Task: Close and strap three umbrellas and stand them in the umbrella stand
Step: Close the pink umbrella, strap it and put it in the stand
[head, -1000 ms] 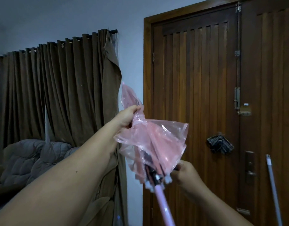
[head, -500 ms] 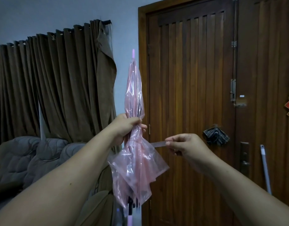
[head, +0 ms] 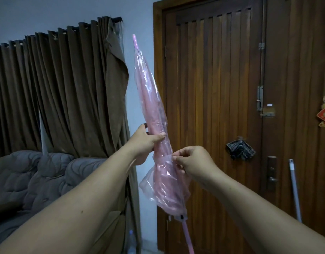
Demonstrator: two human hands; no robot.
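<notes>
Pink umbrella (head: 152,99) folded, tip up — left hand (head: 145,142) grips its canopy, right hand (head: 193,160) pinches the strap (head: 166,159) at its waist.

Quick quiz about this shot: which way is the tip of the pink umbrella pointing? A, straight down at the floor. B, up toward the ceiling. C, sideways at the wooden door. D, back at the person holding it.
B: the pink umbrella is held nearly upright, its tip at the top and its shaft running down out of frame, with the left hand gripping its middle and the right hand pinching the canopy.
</notes>
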